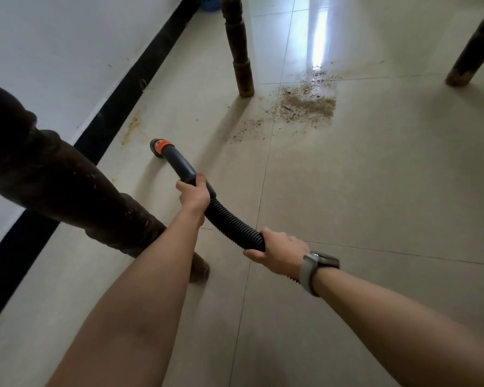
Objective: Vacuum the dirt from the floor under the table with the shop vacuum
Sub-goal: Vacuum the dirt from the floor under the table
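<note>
On the pale tiled floor (pixel 375 191) beneath the table, a patch of brown dirt (pixel 305 103) lies spread across a tile seam, thickest in the middle and thinning into loose specks toward the left. It sits just beside the foot of a dark turned table leg (pixel 239 51), and well ahead of both hands.

The left hand (pixel 194 195) has its grip closed around the rear end of the grey rigid handle tube (pixel 179 163) of the shop vacuum, fingers curled round it where the tube meets the hose. The tube curves forward and left from that grip and ends in an orange collar (pixel 161 143) and a dark nozzle mouth (pixel 154 148) that is down at the floor, close to the black baseboard (pixel 129 88) along the white wall (pixel 53 51). The nozzle is apart from the dirt, which lies farther ahead and to the right of it.

The right hand (pixel 277 254) has its grip closed around the black ribbed hose (pixel 232 224), behind the left hand. The hose arcs between the two grips and passes out of sight under the right hand. A wristwatch (pixel 316 268) with a grey band is on the right wrist.

A second table leg (pixel 67 191) crosses the left foreground, close to the left forearm, and a third (pixel 475 48) stands at the upper right. A blue basket (pixel 210 2) shows partly at the top edge, by the wall.
</note>
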Available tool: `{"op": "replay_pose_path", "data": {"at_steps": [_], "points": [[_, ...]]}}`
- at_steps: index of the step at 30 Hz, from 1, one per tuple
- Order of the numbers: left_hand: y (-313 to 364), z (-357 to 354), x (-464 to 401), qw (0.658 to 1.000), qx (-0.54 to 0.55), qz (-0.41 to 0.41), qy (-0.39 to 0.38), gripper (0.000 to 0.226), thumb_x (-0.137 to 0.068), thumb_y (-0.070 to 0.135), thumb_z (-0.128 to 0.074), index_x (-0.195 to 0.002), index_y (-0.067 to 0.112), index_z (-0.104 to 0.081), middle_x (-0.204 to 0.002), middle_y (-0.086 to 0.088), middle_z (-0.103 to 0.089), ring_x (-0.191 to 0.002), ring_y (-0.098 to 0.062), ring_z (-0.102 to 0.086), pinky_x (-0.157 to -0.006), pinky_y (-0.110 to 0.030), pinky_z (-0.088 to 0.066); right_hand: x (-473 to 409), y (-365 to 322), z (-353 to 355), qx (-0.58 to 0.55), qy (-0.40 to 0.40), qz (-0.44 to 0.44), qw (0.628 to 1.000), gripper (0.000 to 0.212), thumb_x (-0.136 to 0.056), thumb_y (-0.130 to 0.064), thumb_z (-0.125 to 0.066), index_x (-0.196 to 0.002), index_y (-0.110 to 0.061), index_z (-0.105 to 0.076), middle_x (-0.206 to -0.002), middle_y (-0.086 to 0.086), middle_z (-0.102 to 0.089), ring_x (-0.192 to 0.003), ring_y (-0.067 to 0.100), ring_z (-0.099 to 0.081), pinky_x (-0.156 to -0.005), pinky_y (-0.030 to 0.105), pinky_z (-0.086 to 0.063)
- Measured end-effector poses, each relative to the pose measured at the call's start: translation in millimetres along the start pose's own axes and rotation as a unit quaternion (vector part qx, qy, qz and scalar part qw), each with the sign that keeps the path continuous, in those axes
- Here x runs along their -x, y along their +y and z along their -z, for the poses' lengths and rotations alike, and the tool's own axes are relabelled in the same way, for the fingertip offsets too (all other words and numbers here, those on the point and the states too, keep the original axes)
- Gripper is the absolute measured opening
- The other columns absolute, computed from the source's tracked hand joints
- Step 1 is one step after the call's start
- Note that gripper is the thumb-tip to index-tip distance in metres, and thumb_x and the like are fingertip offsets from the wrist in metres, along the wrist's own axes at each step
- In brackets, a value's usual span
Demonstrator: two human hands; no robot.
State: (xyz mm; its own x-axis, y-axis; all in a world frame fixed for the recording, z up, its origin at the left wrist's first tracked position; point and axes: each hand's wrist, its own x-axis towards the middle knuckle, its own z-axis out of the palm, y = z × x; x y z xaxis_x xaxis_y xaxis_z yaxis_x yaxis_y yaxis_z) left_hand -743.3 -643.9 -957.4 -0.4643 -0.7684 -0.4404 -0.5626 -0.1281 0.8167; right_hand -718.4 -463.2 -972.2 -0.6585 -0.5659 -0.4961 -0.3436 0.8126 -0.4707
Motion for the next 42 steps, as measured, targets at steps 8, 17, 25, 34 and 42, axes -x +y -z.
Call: {"op": "replay_pose_path", "data": {"at_steps": [8,17,25,34,42], "points": [[-1.6,-10.0,-3.0,0.998,0.008,-0.011,-0.063,0.051,-0.101,0.032,-0.04,-0.142,0.012,-0.017,-0.113,-0.008,-0.04,-0.091,-0.026,-0.05,-0.077,-0.04,-0.045,10.9,4.1,-2.9,-0.014,0.003,-0.01,1.0,0.046,-0.092,-0.056,-0.045,-0.114,-0.016,-0.046,-0.109,0.006,-0.06,-0.099,0.026,-0.058,-0.07,0.03,-0.039],[5.7,-18.7,-0.7,0.992,-0.019,-0.037,-0.122,0.049,-0.1,0.034,-0.041,-0.142,0.015,-0.024,-0.116,-0.008,-0.046,-0.09,-0.027,-0.054,-0.056,-0.032,-0.045,23.6,8.7,0.5,-0.03,0.01,-0.008,0.999,0.047,-0.091,-0.056,-0.046,-0.114,-0.015,-0.047,-0.105,0.005,-0.06,-0.091,0.023,-0.058,-0.071,0.031,-0.045],[-1.4,-16.4,10.5,0.986,-0.029,-0.053,-0.154,0.046,-0.101,0.033,-0.041,-0.139,0.014,-0.025,-0.114,-0.008,-0.047,-0.078,-0.02,-0.055,-0.059,-0.033,-0.048,35.1,11.6,-4.8,-0.029,0.001,-0.002,1.0,0.047,-0.091,-0.057,-0.047,-0.114,-0.016,-0.047,-0.106,0.005,-0.061,-0.094,0.024,-0.061,-0.075,0.034,-0.049],[-14.1,-12.3,29.8,0.98,-0.031,-0.061,-0.189,0.044,-0.1,0.032,-0.041,-0.139,0.015,-0.027,-0.11,-0.007,-0.048,-0.081,-0.022,-0.056,-0.06,-0.035,-0.049,56.1,17.2,-11.8,-0.023,-0.015,0.001,1.0,0.046,-0.091,-0.055,-0.047,-0.115,-0.015,-0.046,-0.108,0.006,-0.062,-0.096,0.025,-0.061,-0.077,0.034,-0.048],[-19.1,-19.6,48.9,0.975,-0.043,-0.069,-0.208,0.043,-0.101,0.032,-0.04,-0.138,0.016,-0.026,-0.112,-0.01,-0.048,-0.08,-0.021,-0.056,-0.058,-0.035,-0.048,73.7,27.4,-13.8,-0.014,-0.015,-0.004,1.0,0.045,-0.092,-0.055,-0.046,-0.113,-0.014,-0.046,-0.108,0.006,-0.062,-0.095,0.025,-0.061,-0.07,0.03,-0.044]]}}
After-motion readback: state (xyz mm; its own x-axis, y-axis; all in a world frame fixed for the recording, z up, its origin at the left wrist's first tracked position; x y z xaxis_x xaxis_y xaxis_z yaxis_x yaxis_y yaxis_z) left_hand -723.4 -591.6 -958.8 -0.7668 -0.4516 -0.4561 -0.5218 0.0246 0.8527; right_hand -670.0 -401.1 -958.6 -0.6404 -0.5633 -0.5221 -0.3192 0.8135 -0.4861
